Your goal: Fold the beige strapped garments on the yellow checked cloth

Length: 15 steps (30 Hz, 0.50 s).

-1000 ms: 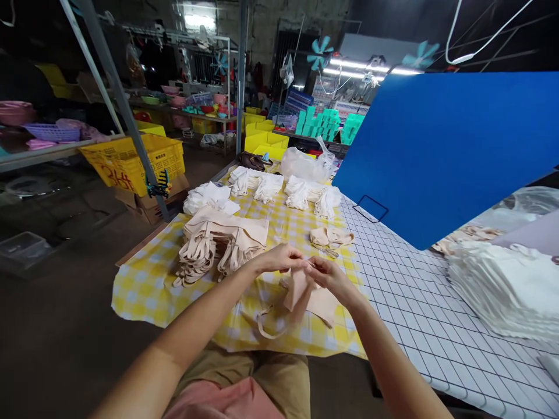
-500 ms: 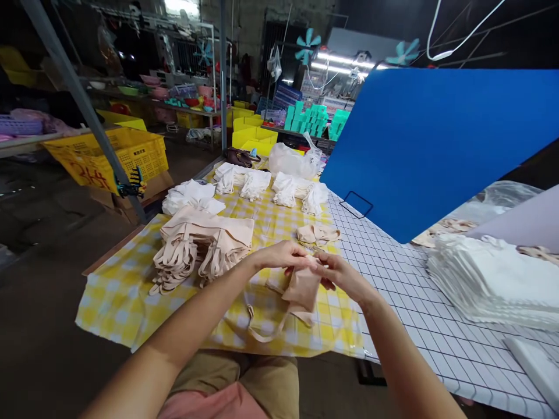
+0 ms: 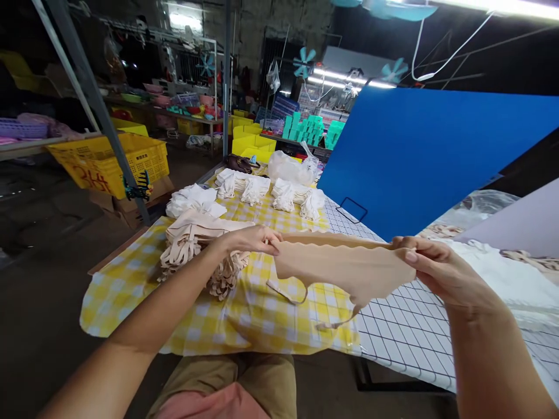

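Beige garment [image 3: 332, 265] hangs over yellow-checked cloth [image 3: 271, 329] in a dim workshop [image 3: 255, 29]

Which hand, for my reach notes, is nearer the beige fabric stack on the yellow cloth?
Left. The left hand is by the right edge of the beige fabric stack; the right hand is farther right, at the other end of the held garment.

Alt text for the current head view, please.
A person's left hand and right hand hold a beige garment by its two ends, straps dangling, above a yellow-and-white checked cloth. A stack of beige garments lies to the left, with white bundles farther back. A blue panel rises at right.
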{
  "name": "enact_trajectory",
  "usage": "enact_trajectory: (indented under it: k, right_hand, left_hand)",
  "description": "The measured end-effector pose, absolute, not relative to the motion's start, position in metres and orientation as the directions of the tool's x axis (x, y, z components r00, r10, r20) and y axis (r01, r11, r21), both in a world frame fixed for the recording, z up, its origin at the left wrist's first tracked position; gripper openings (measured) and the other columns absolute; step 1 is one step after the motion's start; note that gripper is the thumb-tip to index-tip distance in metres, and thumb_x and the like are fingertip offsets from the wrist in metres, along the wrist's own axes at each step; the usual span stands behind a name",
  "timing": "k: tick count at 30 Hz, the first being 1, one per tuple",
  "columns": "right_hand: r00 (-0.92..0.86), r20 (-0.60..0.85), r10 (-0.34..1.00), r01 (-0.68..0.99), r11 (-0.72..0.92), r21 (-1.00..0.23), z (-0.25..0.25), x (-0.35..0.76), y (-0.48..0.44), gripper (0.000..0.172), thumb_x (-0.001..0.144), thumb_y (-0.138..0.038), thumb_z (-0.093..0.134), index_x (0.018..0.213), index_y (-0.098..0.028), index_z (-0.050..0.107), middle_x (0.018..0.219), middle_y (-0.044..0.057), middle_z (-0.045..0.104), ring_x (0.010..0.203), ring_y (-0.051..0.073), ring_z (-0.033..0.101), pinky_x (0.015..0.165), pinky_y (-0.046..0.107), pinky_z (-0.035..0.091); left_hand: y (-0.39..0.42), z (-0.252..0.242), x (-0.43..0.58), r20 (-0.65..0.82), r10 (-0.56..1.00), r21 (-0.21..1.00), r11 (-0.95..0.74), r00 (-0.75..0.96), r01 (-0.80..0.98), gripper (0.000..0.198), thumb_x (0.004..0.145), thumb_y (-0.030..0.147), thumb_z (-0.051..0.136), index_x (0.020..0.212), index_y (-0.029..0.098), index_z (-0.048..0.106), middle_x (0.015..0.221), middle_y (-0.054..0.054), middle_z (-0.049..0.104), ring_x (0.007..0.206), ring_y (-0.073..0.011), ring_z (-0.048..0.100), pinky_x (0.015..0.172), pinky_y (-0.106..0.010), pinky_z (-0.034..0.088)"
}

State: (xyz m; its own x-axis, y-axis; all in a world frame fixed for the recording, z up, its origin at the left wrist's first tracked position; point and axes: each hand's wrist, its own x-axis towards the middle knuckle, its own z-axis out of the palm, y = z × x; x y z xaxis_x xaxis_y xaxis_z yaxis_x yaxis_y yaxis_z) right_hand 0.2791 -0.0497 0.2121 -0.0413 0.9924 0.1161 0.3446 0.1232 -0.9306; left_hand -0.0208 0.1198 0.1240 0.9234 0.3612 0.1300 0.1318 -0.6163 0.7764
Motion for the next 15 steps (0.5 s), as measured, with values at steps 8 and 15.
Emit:
enact_trajectory:
  k: [8,15]
  right_hand:
    - [0.017,0.265,0.964,0.307,0.247,-0.919,0.217,0.284,-0.062,0.037,0.067,-0.046,0.069,0.047,-0.020,0.051,0.066,0.002,0.044,0.060,0.015,0.046,0.047,0.026,0.039]
    - [-0.072,0.428,0.901,0.445,0.413,-0.794,0.222,0.293,-0.099,0.041,0.067,-0.051,0.063,0.043,-0.023,0.048,0.050,0.003,0.040,0.051,0.018,0.042,0.049,0.034,0.037]
  left_hand:
    - [0.093,0.183,-0.053,0.225,0.332,0.676,-0.730,0.916,0.098,0.031,0.082,0.036,0.052,0.068,0.010,0.062,0.067,-0.001,0.055,0.065,-0.0108,0.049,0.061,-0.020,0.036]
    - [0.049,0.221,-0.080,0.423,0.401,0.619,-0.783,0.813,0.064,0.027,0.080,0.036,0.056,0.075,0.012,0.064,0.066,-0.001,0.060,0.062,-0.0096,0.051,0.059,-0.019,0.039]
